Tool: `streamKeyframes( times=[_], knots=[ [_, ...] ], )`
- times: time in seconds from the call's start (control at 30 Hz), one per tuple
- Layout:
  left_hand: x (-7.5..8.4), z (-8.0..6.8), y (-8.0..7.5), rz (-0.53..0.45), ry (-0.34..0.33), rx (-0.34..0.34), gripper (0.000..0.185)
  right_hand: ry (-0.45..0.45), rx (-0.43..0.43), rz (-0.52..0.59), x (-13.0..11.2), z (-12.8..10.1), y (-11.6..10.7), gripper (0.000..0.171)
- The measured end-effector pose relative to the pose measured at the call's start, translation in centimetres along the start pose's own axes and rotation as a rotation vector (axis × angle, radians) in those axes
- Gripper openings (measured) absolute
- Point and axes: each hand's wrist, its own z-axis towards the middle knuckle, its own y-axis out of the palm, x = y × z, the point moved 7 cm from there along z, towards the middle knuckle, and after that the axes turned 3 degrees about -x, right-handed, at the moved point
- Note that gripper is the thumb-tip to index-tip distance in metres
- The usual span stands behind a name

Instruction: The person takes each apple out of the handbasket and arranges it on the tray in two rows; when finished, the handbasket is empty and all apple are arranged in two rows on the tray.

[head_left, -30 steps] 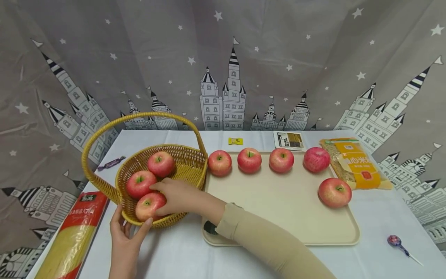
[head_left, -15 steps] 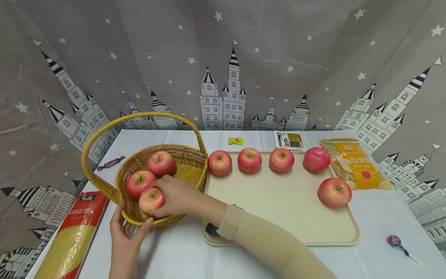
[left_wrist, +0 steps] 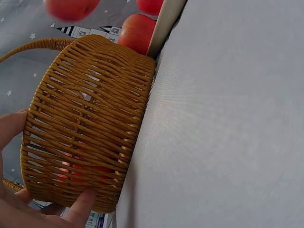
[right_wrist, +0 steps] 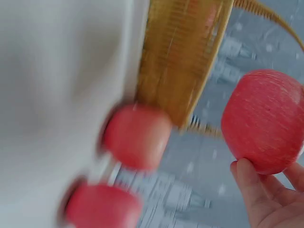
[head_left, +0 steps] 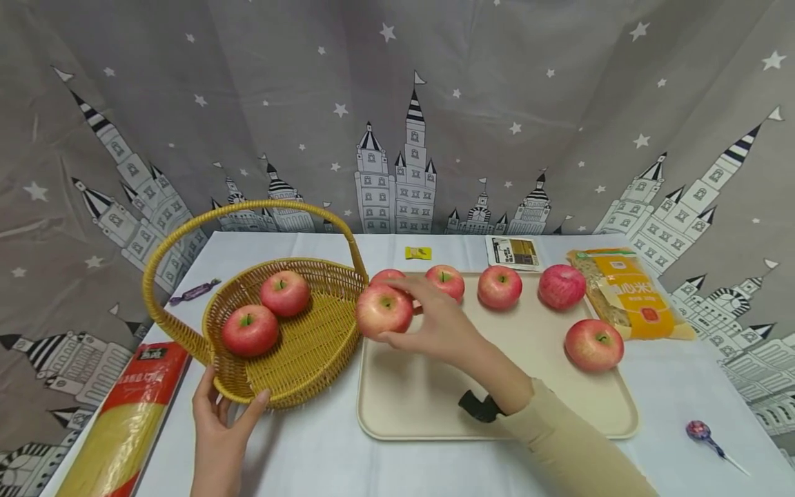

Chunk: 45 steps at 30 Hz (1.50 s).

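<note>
Our right hand (head_left: 444, 324) has its fingers (right_wrist: 251, 185) curled round an apple (head_left: 384, 310), held in the air over the tray's (head_left: 422, 407) left far corner, just right of the basket (head_left: 298, 359). Our left hand (head_left: 220, 428) grips the basket's near rim, thumb and fingers spread on the weave. Two apples lie in the basket; five sit on the tray.

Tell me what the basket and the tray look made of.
Basket: woven wicker or rattan, going by the golden strands interlaced over ribs; possibly a plastic imitation. Tray: probably plastic or melamine, since it is smooth, matte cream, with a moulded rounded rim.
</note>
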Motion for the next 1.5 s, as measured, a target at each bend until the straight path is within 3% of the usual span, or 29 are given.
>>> streamKeyframes(
  times=[0.1, 0.33, 0.47, 0.6, 0.87, 1.0, 1.1, 1.3, 1.5],
  knots=[
    [0.7, -0.5, 0.2, -0.009, -0.004, -0.012, 0.104, 0.061, 0.043, -0.053, 2.2, -2.2, -2.9, 0.072],
    [1.9, -1.5, 0.5, -0.035, -0.039, -0.021, 0.103, 0.332, 0.07, -0.188, 8.9, -8.4, -7.9, 0.074],
    [2.1, -1.5, 0.5, -0.033, -0.037, -0.021, 0.103, 0.469, 0.026, -0.23, 11.7, -11.3, -9.2, 0.075],
    [1.9, -1.4, 0.3, -0.025, -0.037, -0.01, 0.103, 0.495, -0.019, -0.239, 12.8, -12.7, -9.1, 0.074],
    [-0.2, 0.0, -0.1, -0.014, 0.006, 0.006, 0.102, 0.436, -0.001, -0.227, 13.0, -12.5, -8.4, 0.071],
    [-1.4, 1.0, -0.3, -0.009, 0.007, 0.016, 0.103, 0.453, -0.013, -0.213, 13.0, -12.5, -8.1, 0.077],
    [-0.8, 0.7, -0.2, -0.003, -0.002, 0.01, 0.104, 0.441, 0.0, -0.228, 12.7, -12.2, -8.2, 0.079],
    [1.9, -1.4, 0.3, 0.006, -0.023, -0.005, 0.102, 0.334, 0.097, -0.233, 9.7, -9.9, -8.9, 0.08],
    [2.2, -1.7, 0.4, 0.009, -0.011, -0.006, 0.101, 0.274, 0.067, -0.117, 6.2, -5.3, -6.3, 0.076]
  ],
)
